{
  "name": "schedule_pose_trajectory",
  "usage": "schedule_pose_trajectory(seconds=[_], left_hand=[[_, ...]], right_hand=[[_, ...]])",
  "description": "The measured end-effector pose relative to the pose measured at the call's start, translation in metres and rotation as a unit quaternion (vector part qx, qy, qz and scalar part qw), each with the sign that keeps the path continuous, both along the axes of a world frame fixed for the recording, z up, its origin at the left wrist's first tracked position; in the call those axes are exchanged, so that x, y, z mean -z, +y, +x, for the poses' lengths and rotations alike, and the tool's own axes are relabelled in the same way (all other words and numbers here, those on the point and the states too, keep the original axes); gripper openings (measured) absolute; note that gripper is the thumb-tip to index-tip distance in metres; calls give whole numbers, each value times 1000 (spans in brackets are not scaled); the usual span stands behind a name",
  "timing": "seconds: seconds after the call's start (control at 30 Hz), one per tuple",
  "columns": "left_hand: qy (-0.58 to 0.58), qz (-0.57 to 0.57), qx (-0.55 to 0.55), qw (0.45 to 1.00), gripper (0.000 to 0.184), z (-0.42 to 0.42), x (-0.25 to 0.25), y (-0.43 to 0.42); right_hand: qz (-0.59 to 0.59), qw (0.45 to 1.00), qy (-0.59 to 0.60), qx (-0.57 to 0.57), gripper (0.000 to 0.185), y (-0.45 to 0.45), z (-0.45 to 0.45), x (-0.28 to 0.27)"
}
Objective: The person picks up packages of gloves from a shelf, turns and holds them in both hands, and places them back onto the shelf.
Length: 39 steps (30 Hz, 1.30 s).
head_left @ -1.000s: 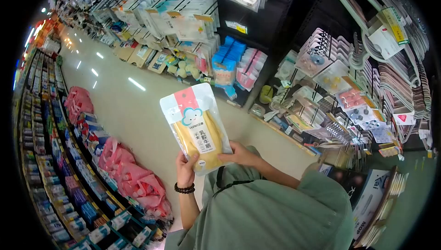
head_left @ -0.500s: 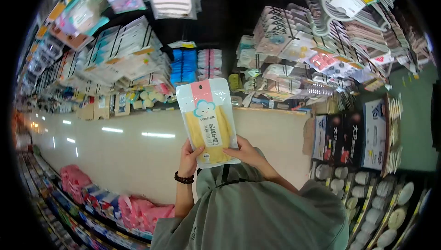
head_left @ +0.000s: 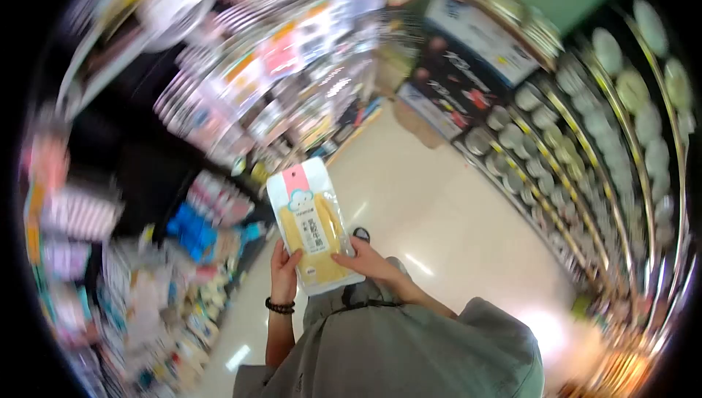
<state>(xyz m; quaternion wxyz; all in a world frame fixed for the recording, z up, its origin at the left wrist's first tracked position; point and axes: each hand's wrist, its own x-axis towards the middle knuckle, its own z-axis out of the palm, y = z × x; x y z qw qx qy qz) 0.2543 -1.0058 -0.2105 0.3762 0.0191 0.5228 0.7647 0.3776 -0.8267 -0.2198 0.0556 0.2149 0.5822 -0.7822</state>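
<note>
A flat plastic packet (head_left: 313, 228) with a yellow item inside, a pink stripe and a cloud picture is held upright, tilted slightly left, in front of my body. My left hand (head_left: 285, 270) grips its lower left edge, thumb on the front; dark beads circle that wrist. On the lower right edge, my right hand (head_left: 363, 260) pinches the packet with its thumb over the front. The fingers behind the packet are hidden.
Blurred hanging packets (head_left: 278, 54) fill the rack ahead and left. Dark boxes (head_left: 457, 80) stand at the upper right, beside long shelves of round dishes (head_left: 570, 142). A pale shiny floor (head_left: 439, 193) runs between them. A shoe (head_left: 361, 234) shows below.
The view has swung to the right, bringing the dish shelves and boxes further in and blurring the racks. Both hands still hold the packet, which now leans slightly more to the left.
</note>
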Motion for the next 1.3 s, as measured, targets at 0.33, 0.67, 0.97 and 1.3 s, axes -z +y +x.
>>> schedule_pose_trajectory(seconds=[0.33,0.67,0.97,1.3], left_hand=[[36,45,219,974,64,32,-27,210],[67,-3,374,925,77,36,0,321],[46,-11,409,911,70,-29,26,489],[151,131,329,923,68,-99,-45,721]], right_hand=[[-52,951,50,301,57,130,90,-12],[-35,918,30,393,53,226,112,3],[1,914,3,406,58,369,56,19],[123,854,148,483,61,581,-26,-82]])
